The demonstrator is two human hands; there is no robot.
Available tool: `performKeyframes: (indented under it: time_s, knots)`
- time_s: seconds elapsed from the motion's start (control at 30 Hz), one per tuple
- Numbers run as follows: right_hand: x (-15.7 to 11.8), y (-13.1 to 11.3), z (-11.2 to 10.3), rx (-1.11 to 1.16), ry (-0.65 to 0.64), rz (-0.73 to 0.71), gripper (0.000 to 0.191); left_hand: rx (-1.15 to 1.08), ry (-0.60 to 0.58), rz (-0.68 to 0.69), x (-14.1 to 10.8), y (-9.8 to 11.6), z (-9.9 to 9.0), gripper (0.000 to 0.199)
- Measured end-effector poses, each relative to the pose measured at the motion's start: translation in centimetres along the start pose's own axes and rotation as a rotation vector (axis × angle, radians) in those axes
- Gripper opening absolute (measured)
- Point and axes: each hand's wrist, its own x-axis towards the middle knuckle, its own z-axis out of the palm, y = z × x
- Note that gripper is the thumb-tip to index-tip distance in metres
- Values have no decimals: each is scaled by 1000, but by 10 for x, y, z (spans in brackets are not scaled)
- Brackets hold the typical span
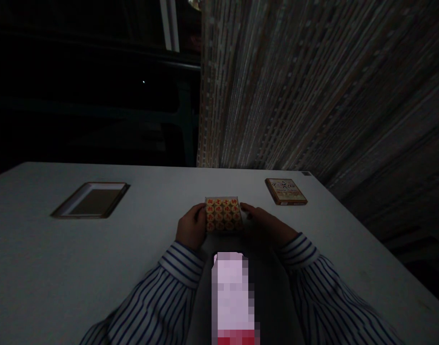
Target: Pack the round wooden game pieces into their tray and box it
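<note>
A small clear-topped box of Chinese chess pieces (224, 214) is in front of me, its round wooden discs set in rows with red characters facing up. My left hand (192, 225) is closed on the box's left side, thumb along the edge. At the right edge is my right hand (270, 224), with its thumb side against the box's upper right corner; its lower fingers are lost in dark shadow. The box seems to be held level at or just above the white table (158, 268); the gap beneath it cannot be made out.
On the left of the table lies an open, shallow tray-like box (116, 205) with a brown rim. A flat printed box (287, 190) lies at the back right. Behind the table hangs a string curtain (241, 96). A pixelated bright patch (234, 292) covers the area below my hands.
</note>
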Motion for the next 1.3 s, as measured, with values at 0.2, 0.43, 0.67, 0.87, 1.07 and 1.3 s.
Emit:
performKeyframes:
  time_s: [0.2, 0.43, 0.67, 0.87, 1.07, 1.3]
  knots:
    - [0, 6, 2, -82, -10, -3, 82, -12, -46, 17, -9, 4, -4, 33]
    - [-1, -1, -2, -94, 17, -40, 74, 3, -148, 157, -19, -14, -13, 51]
    - [1, 2, 0, -80, 37, -54, 73, 164, -240, 362, -16, -28, -23, 63]
    - [2, 2, 1, -85, 51, -57, 72, 226, -229, 402, -13, -26, -23, 52]
    - [4, -5, -3, -107, -3, -22, 70, 247, -207, 372, -12, -20, -24, 50]
    - [5, -12, -1, -135, 15, -14, 67, 248, -195, 377, -10, -28, -22, 50]
